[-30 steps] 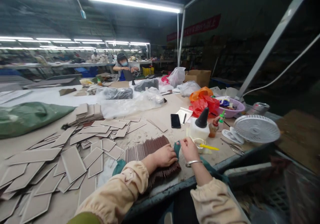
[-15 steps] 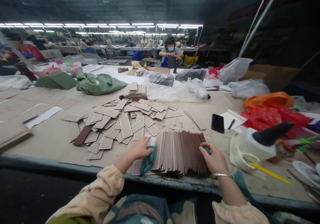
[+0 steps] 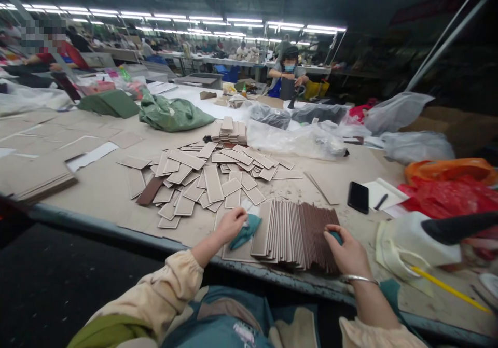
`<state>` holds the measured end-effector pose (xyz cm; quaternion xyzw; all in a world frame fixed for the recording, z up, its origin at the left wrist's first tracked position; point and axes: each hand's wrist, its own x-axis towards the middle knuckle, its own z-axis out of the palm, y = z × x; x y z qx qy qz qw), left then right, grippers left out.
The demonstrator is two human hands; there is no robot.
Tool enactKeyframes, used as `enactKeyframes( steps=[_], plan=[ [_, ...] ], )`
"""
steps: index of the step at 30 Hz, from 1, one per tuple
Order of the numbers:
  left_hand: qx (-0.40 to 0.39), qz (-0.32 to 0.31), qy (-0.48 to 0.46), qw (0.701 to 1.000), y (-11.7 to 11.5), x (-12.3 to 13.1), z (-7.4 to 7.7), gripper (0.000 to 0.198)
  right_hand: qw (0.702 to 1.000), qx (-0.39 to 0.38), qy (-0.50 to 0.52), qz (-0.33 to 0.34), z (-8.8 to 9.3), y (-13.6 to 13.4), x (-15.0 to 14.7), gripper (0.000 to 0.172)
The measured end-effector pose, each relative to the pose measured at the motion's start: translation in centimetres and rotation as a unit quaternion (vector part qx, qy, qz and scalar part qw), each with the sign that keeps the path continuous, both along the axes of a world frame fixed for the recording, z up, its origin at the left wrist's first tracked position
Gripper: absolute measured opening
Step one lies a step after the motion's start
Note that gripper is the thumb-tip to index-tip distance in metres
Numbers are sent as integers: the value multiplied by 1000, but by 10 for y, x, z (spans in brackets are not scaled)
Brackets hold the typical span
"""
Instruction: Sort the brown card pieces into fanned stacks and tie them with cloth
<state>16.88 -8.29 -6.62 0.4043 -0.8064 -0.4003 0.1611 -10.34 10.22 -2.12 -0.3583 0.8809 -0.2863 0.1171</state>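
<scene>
My left hand (image 3: 232,223) is closed, its fingers pinching a crumpled teal cloth (image 3: 249,230) just left of a fanned row of flat rectangular pieces. In that row, the left part shows beige pieces (image 3: 274,231) with pale edges, and the right part shows dark brown edges (image 3: 319,234). At the brown end, my right hand (image 3: 347,249) curls around a small bit of teal material (image 3: 336,237), most of it hidden by the fingers. Beneath the cloth lies a flat beige piece (image 3: 237,254), near the table edge.
Behind the row spreads a loose heap of beige rectangular pieces (image 3: 213,183). A black phone (image 3: 358,197), a white container (image 3: 424,239) with a dark nozzle, and a yellow stick (image 3: 451,289) lie to the right. A green bag (image 3: 173,113) rests farther back; a person (image 3: 288,73) works across the table.
The view has turned left and tilted. My left hand has lifted the teal cloth slightly away from the row's left end; my right hand stays at the brown end.
</scene>
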Motion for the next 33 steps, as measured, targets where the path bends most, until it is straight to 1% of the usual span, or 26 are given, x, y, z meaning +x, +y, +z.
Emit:
enactKeyframes(
  steps=[2, 4, 6, 8, 9, 10, 11, 12, 14, 15, 17, 19, 20, 22, 24, 27, 29, 31, 33],
  plan=[
    [15, 24, 30, 999, -5, -6, 6, 37, 1000, -9, 10, 0, 2, -1, 0, 41],
    [10, 27, 33, 999, -5, -8, 10, 37, 1000, -20, 8, 6, 4, -2, 0, 39],
    [-19, -10, -10, 1000, -1, -5, 9, 42, 998, -34, -43, 14, 5, -5, 2, 41],
    [-48, -78, -79, 993, 6, 0, 4, 48, 988, -59, -139, 10, 8, -8, 8, 47],
    [-56, -107, -109, 987, 8, 2, 0, 43, 979, -72, -190, 3, 10, -10, 12, 50],
    [-59, -128, -127, 982, 10, 3, -4, 33, 970, -78, -232, -2, 13, -13, 17, 51],
    [-63, -137, -136, 979, 11, 4, -7, 22, 963, -78, -260, -2, 17, -16, 22, 52],
    [-67, -134, -136, 979, 11, 3, -9, 16, 959, -70, -275, 7, 22, -19, 27, 52],
    [-68, -100, -111, 986, 8, -2, -10, 16, 964, -39, -260, 44, 33, -25, 39, 50],
    [-64, -71, -89, 991, 6, -6, -10, 16, 971, -24, -229, 67, 39, -28, 46, 48],
    [-54, -19, -31, 998, 2, -17, -7, 16, 986, 4, -131, 106, 51, -34, 62, 43],
    [-24, -2, 36, 999, 0, -28, -4, 18, 988, 30, -42, 145, 60, -39, 82, 36],
    [0, -4, 69, 998, 0, -34, -3, 19, 985, 39, -18, 167, 63, -41, 94, 33],
    [49, -6, 113, 992, 1, -44, -3, 20, 977, 46, -8, 210, 66, -45, 119, 29],
    [76, -5, 117, 990, 1, -49, -6, 22, 969, 43, -19, 244, 66, -47, 144, 28],
    [85, -20, 82, 993, -1, -48, -15, 28, 958, 50, -34, 280, 62, -49, 174, 29],
    [89, -20, 60, 994, -2, -43, -23, 34, 949, 58, -35, 309, 58, -50, 188, 28],
    [88, -5, 36, 995, -3, -39, -28, 41, 939, 58, -33, 337, 53, -52, 197, 27],
    [87, 8, 16, 996, -2, -38, -32, 43, 932, 55, -37, 356, 49, -54, 203, 25]
  ],
)
